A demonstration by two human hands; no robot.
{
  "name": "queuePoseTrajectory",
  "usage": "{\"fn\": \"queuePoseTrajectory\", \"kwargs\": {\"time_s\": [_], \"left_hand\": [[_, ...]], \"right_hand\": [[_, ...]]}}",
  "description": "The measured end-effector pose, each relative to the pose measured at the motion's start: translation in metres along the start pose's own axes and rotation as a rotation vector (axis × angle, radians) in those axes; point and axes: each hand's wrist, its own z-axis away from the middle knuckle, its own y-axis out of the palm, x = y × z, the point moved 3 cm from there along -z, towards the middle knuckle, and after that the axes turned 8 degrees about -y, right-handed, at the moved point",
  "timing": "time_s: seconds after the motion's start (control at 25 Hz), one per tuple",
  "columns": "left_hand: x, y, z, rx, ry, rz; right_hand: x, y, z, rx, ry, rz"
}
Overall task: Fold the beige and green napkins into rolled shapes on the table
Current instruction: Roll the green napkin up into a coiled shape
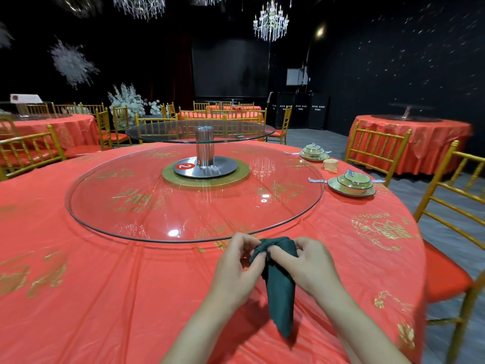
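Note:
A dark green napkin [280, 290] lies on the red tablecloth [131, 298] near the front edge, folded into a narrow shape with its point toward me. Its far end is bunched up between both hands. My left hand [237, 264] pinches the left side of that bunched end. My right hand [301, 264] grips the right side, fingers curled over the cloth. A beige napkin [330, 164], rolled and upright, stands at the far right between two place settings.
A large glass turntable [194, 195] with a raised second tier [200, 130] fills the table's middle. Two green bowl-and-plate settings [353, 183] [314, 152] sit at the right. Gold chairs [451, 206] ring the table; other red tables stand behind.

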Motion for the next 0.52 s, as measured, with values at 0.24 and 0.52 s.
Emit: {"fn": "queuePoseTrajectory", "kwargs": {"time_s": [0.24,0.52], "left_hand": [[-0.002,-0.006,-0.004,-0.097,0.070,-0.369],[-0.004,0.001,0.000,-0.123,0.069,-0.106]], "right_hand": [[0.006,0.006,0.012,0.017,-0.036,0.091],[-0.008,0.012,-0.002,0.003,0.075,-0.171]]}}
